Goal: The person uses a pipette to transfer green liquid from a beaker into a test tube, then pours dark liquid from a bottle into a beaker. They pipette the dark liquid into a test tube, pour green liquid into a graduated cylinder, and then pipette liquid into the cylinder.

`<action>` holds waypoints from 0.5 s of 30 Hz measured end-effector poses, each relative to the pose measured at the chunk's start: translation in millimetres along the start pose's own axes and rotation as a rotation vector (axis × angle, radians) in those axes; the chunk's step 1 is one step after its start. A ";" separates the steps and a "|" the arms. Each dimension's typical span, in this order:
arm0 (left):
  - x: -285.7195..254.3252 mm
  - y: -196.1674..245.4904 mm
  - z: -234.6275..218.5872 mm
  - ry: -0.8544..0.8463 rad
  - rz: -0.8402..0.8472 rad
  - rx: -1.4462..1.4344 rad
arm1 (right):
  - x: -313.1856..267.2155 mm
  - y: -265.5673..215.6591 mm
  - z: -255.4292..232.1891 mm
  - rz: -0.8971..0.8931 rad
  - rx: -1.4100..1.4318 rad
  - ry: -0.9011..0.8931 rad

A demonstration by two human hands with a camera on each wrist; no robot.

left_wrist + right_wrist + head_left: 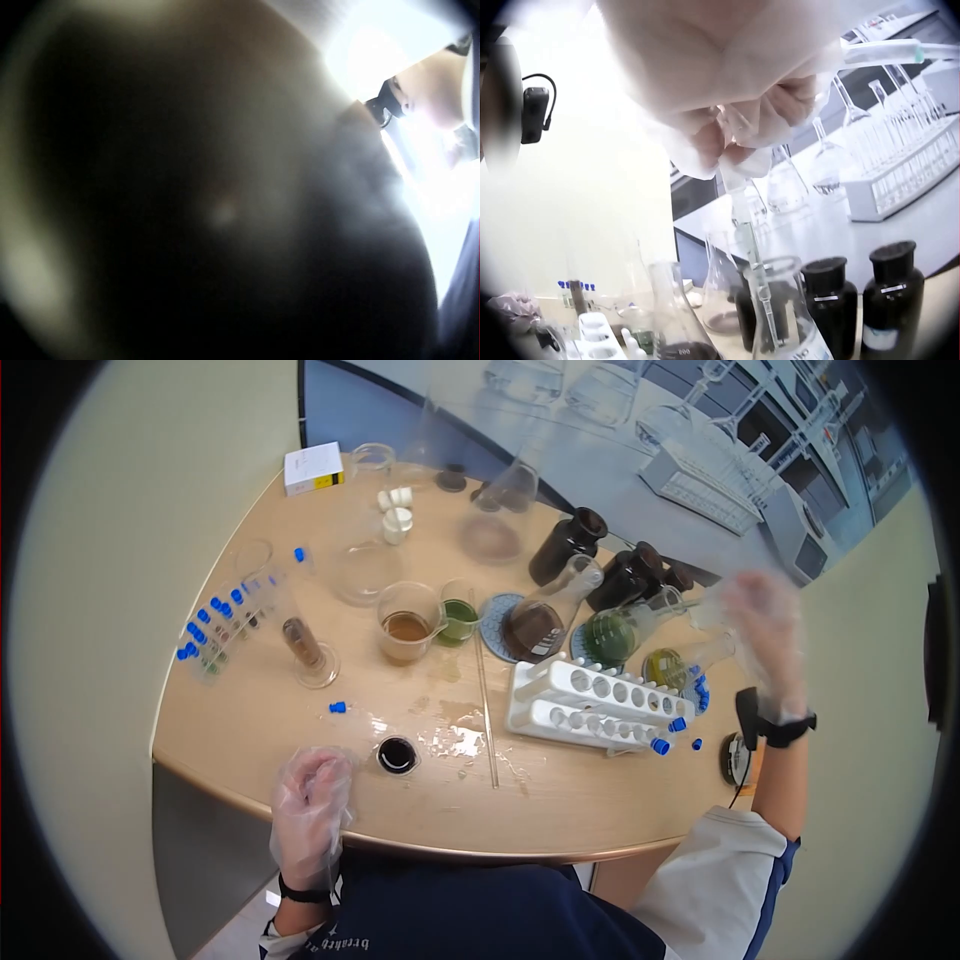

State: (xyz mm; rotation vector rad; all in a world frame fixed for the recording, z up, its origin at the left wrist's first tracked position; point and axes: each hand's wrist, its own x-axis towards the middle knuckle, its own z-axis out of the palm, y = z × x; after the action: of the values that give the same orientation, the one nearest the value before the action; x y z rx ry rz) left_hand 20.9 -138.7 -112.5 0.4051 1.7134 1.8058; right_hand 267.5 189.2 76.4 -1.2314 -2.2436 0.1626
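My right hand (pixel 768 625), in a clear plastic glove, is raised over the right of the table. In the right wrist view its fingers pinch a clear dropper (pixel 754 259), which points down into the mouth of a conical flask (pixel 791 285). A second clear tube (pixel 885 52) sticks out sideways by the same hand. From the head view, the flask with green liquid (pixel 608 637) stands just left of this hand. My gloved left hand (pixel 312 795) rests at the front edge, fingers loosely curled, beside a small dish of dark liquid (pixel 397 755). The left wrist view is mostly dark blur.
A white test tube rack (pixel 600 705) stands before the flasks, with blue caps near its right end. A glass rod (pixel 487 710) lies by spilled liquid. Beakers of brown (pixel 407 640) and green liquid (pixel 459 622), a measuring cylinder (pixel 305 645) and dark bottles (pixel 567 548) stand around.
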 end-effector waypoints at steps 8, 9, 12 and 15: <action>4.7 -2.9 -6.9 -0.078 0.003 -0.040 | -35.8 -32.1 -75.2 -0.095 0.218 0.308; 5.0 -3.3 -6.0 -0.063 -0.009 -0.053 | -45.6 -34.2 -72.8 -0.117 0.262 0.246; 3.5 0.3 -3.5 -0.045 -0.058 -0.090 | -66.7 -62.4 -46.5 -0.245 0.439 0.127; 4.8 5.0 -2.1 -0.050 -0.060 -0.107 | -70.0 -96.9 -7.8 -0.679 0.517 -0.212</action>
State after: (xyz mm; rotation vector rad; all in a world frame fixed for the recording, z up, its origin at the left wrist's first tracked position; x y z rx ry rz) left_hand 14.9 -137.2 -108.8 0.3467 1.5709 1.8195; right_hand 229.2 76.4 88.6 -0.1684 -2.4454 0.5784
